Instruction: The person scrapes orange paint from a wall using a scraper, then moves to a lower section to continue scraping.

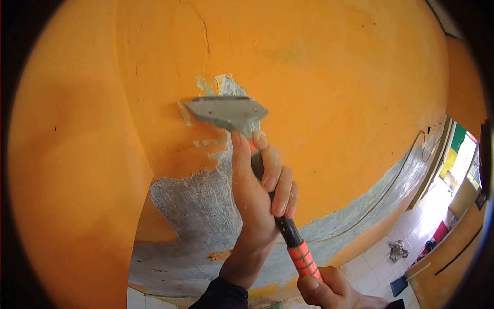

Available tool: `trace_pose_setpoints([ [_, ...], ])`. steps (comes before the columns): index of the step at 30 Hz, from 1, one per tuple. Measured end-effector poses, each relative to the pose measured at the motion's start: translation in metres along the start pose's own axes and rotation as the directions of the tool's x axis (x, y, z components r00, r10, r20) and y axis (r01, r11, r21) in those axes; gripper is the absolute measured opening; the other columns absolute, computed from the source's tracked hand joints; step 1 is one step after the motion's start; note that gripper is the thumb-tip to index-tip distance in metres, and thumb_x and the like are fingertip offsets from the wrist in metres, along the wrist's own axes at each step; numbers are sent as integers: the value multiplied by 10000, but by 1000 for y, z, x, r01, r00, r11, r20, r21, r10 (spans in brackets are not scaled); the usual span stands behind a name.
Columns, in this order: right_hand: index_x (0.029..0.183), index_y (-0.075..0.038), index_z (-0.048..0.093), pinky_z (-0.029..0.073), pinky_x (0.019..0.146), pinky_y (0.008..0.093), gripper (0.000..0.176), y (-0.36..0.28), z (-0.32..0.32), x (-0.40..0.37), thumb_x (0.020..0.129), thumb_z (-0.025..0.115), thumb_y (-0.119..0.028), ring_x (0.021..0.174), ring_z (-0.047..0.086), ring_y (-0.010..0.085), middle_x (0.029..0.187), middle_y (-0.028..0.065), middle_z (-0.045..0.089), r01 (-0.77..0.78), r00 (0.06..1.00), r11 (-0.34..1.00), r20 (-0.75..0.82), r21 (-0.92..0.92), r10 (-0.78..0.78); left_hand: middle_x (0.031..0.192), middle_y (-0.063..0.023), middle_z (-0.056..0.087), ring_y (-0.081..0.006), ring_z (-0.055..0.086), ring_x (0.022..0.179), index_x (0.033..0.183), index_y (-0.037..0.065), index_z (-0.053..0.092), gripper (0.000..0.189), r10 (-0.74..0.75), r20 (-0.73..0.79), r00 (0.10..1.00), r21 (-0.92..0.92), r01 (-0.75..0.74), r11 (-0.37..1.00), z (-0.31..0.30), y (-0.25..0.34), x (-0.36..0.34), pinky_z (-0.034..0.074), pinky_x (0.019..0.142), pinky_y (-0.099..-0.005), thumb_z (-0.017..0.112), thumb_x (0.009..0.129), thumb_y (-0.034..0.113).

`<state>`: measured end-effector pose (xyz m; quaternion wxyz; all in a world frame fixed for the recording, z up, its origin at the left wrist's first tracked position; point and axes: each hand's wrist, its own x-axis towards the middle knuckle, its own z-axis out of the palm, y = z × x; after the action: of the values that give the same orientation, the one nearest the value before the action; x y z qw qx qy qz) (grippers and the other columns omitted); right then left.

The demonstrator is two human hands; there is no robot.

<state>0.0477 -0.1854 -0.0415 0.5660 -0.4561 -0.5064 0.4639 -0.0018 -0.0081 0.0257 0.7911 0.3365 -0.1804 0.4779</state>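
A long-handled wall scraper [226, 112] has its wide metal head against the orange wall [329, 92], at the upper end of a patch of bare grey plaster [198, 206]. My left hand [254, 198] is wrapped round the black handle just below the head, its thumb reaching up toward the metal. Lower down, my right hand [332, 288] is closed round the end of the handle, by the orange-red grip. Ragged paint edges and a few pale chipped spots surround the blade. The contact edge itself is hard to make out.
A thin crack [207, 38] runs down the wall above the scraper. Stripped grey plaster continues low along the wall to the right, with a cable [381, 203] hanging across it. Beyond lie a tiled floor [378, 260], a crumpled grey item [397, 251] and a bright doorway [453, 165].
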Motion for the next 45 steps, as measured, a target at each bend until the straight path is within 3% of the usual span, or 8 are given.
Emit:
trace_pose_setpoints([
  [8, 681, -76, 448, 276, 464, 232, 390, -17, 1, -3, 984, 398, -316, 509, 338, 48, 574, -48, 408, 25, 999, 1000, 41, 13, -25, 495, 48, 287, -74, 257, 258, 929, 166, 425, 359, -26, -27, 999, 98, 29, 995, 5, 3, 3, 278, 230, -220, 274, 986, 488],
  [10, 685, -76, 449, 279, 465, 232, 382, -17, 1, -4, 983, 400, -309, 511, 339, 48, 579, -48, 410, 29, 996, 999, 80, 25, -31, 494, 49, 288, -73, 256, 258, 920, 164, 427, 360, -54, -8, 999, -1, 54, 999, 5, 3, 3, 274, 228, -219, 271, 988, 482],
  [12, 696, -74, 453, 280, 467, 231, 374, -8, 4, -2, 982, 404, -309, 514, 340, 48, 586, -50, 413, 12, 1000, 1000, 3, 28, -13, 496, 49, 291, -73, 254, 258, 917, 165, 428, 360, -39, -15, 999, 28, 39, 999, 3, 2, 3, 273, 228, -218, 270, 989, 480],
  [20, 698, -81, 450, 275, 465, 222, 393, -13, -1, 4, 981, 406, -348, 514, 330, 38, 587, -59, 406, 21, 1000, 1000, 19, 13, -21, 494, 52, 283, -69, 249, 261, 909, 167, 429, 359, -49, -19, 999, -17, 49, 999, 5, 4, 4, 268, 225, -216, 277, 987, 484],
  [28, 715, -87, 446, 271, 467, 217, 384, -19, -1, 8, 981, 412, -361, 518, 321, 32, 594, -67, 383, 44, 999, 999, 24, 14, -44, 505, 57, 280, -58, 263, 276, 911, 164, 432, 355, 35, -6, 999, 120, -34, 992, 10, 8, 13, 284, 238, -209, 295, 986, 483],
  [39, 732, -79, 453, 274, 466, 206, 369, -30, 7, 0, 977, 422, -354, 519, 325, 38, 612, -56, 406, 26, 992, 993, 118, 111, -39, 512, 55, 293, -65, 266, 274, 916, 159, 455, 366, -2, 55, 999, -47, 4, 999, 10, 15, 9, 280, 229, -214, 298, 985, 482],
  [42, 738, -79, 454, 277, 470, 208, 358, -30, 4, 6, 975, 431, -345, 526, 325, 35, 616, -60, 405, 37, 995, 999, 86, 35, -40, 511, 55, 288, -64, 264, 274, 920, 157, 457, 369, 17, 36, 999, -9, -16, 1000, 11, 15, 11, 280, 228, -214, 303, 982, 486],
  [45, 750, -83, 467, 287, 482, 208, 341, -28, 4, 9, 972, 435, -339, 538, 340, 37, 618, -60, 405, 50, 995, 998, 79, 32, -53, 529, 47, 321, -50, 323, 283, 929, 93, 460, 302, 94, 33, 995, -31, -93, 995, 14, 15, 15, 328, 226, -198, 347, 1000, 364],
])
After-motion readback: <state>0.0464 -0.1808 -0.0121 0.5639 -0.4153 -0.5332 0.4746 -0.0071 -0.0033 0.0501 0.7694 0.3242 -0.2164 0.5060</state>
